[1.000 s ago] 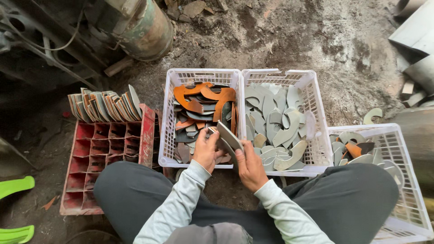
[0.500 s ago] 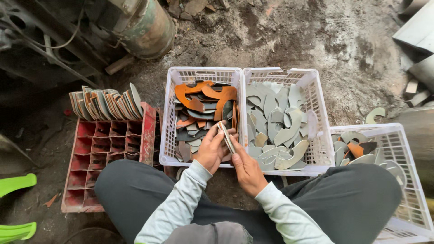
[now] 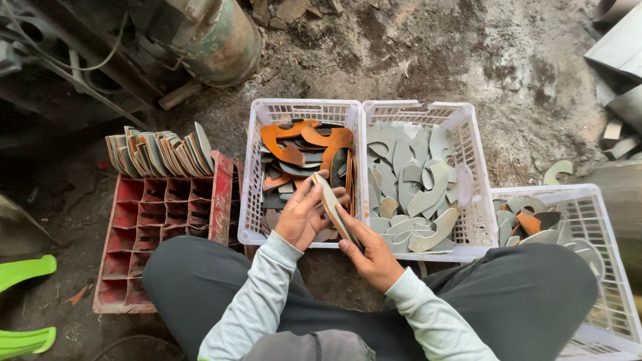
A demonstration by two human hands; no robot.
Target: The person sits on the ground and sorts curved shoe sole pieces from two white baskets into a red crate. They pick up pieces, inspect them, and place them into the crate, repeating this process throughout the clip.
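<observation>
My left hand (image 3: 304, 215) and my right hand (image 3: 372, 255) together hold a thin stack of curved flat pieces (image 3: 332, 206), grey with orange edges, turned edge-up over the near rim of the left white basket (image 3: 257, 190). That basket holds orange and dark grey curved pieces (image 3: 299, 144). The middle white basket (image 3: 471, 184) beside it is filled with pale grey-green curved pieces (image 3: 414, 177). My legs in dark trousers are folded below both hands.
A red compartment crate (image 3: 160, 230) lies at the left with a row of stacked pieces (image 3: 160, 152) standing on its far end. A third white basket (image 3: 605, 244) sits at the right. A rusty green cylinder (image 3: 224, 40) and cables lie beyond. Green plastic (image 3: 23, 304) shows at lower left.
Both hands have tilted the held stack from lying flatter to standing more on edge, and the right hand has slid down to its near end.
</observation>
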